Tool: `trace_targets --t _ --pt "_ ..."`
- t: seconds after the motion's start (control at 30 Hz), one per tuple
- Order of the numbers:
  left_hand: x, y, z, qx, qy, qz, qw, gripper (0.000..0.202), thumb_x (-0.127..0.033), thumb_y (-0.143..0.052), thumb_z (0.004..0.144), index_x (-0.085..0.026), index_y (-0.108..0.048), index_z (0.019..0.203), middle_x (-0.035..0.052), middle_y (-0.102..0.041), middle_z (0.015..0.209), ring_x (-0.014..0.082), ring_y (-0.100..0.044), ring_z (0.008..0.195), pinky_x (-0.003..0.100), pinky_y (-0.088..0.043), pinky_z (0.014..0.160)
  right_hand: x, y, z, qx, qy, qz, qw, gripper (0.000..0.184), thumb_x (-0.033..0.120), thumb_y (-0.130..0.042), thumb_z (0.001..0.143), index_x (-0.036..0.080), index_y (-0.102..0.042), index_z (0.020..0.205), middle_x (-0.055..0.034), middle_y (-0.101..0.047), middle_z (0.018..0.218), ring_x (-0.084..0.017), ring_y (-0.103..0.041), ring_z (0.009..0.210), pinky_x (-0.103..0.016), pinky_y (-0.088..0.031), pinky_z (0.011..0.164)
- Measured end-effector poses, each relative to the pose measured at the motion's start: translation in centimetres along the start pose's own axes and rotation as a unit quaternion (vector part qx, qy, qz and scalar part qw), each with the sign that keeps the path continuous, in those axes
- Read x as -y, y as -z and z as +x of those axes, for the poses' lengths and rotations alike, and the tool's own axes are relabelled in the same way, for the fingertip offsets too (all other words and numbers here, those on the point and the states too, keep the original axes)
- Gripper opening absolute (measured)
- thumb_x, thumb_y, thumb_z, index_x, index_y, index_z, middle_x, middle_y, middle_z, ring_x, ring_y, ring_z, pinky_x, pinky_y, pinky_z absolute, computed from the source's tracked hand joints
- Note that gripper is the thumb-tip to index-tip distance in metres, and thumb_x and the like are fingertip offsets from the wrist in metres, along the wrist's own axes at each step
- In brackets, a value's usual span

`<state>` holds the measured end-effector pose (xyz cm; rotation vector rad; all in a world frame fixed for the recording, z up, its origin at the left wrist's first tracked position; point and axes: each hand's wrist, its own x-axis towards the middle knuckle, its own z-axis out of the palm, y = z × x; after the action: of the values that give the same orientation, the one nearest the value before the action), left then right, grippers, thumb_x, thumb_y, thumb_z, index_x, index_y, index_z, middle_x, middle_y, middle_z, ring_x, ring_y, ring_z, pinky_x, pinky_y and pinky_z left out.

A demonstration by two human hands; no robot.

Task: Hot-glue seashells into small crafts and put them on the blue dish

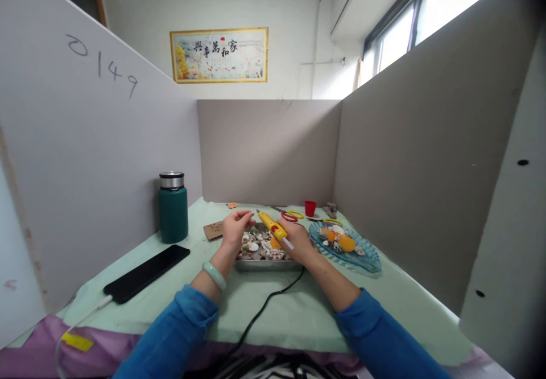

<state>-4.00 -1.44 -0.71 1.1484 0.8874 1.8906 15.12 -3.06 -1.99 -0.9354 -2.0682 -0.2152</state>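
Observation:
My right hand (297, 239) is wrapped round a yellow hot glue gun (273, 225). A whitish glue stick (288, 243) pokes out of its back end, and its nozzle points up and left toward my left hand (239, 226). The thumb and fingers of that hand are pinched together; whatever they hold is too small to make out. Below both hands lies a metal tray (268, 266) filled with shells (253, 246) and small stones. The glue gun's black cord (273, 295) runs down to the table's front edge.
On the left stand a green bottle (173, 214) and a black phone (147, 274) on a cable. A brown card (213, 230) lies beside the tray. Scissors (290, 217) and a red cup (310, 208) are behind. A blue glass dish (371, 260) holds shells. Grey partitions (268, 151) enclose the table.

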Motion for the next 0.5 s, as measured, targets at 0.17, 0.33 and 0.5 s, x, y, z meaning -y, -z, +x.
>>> trace_targets --t 0.17,0.33,0.5 --pt "0.25 -0.02 0.05 0.011 -0.005 0.006 1.000 0.037 -0.035 -0.079 0.054 -0.011 -0.065 0.078 0.0025 -0.066 0.065 0.0131 -0.062 0.054 0.026 -0.049 0.061 0.20 0.05 0.10 0.012 0.021 0.017 1.000 0.010 0.025 -0.049 0.081 0.021 -0.056 0.087 -0.0023 -0.062 0.073 -0.016 -0.054 0.066 -0.024 -0.031 0.060" --pt "0.45 0.16 0.34 -0.002 -0.018 0.011 1.000 0.037 -0.035 -0.079 0.054 -0.011 -0.065 0.079 0.0023 -0.066 0.065 0.0127 -0.062 0.054 0.025 -0.049 0.059 0.45 0.20 0.09 0.007 0.015 0.016 1.000 0.009 0.024 -0.050 0.080 0.020 -0.056 0.086 -0.0023 -0.062 0.073 -0.015 -0.053 0.066 -0.024 -0.030 0.059" --pt "0.09 0.01 0.20 -0.003 -0.014 0.007 1.000 0.038 -0.036 -0.079 0.053 -0.011 -0.065 0.078 0.0021 -0.065 0.064 0.0123 -0.062 0.054 0.025 -0.048 0.059 0.37 0.25 -0.06 -0.006 -0.004 0.008 1.000 0.007 0.025 -0.051 0.080 0.021 -0.054 0.084 -0.0009 -0.061 0.070 -0.015 -0.051 0.062 -0.024 -0.028 0.057"
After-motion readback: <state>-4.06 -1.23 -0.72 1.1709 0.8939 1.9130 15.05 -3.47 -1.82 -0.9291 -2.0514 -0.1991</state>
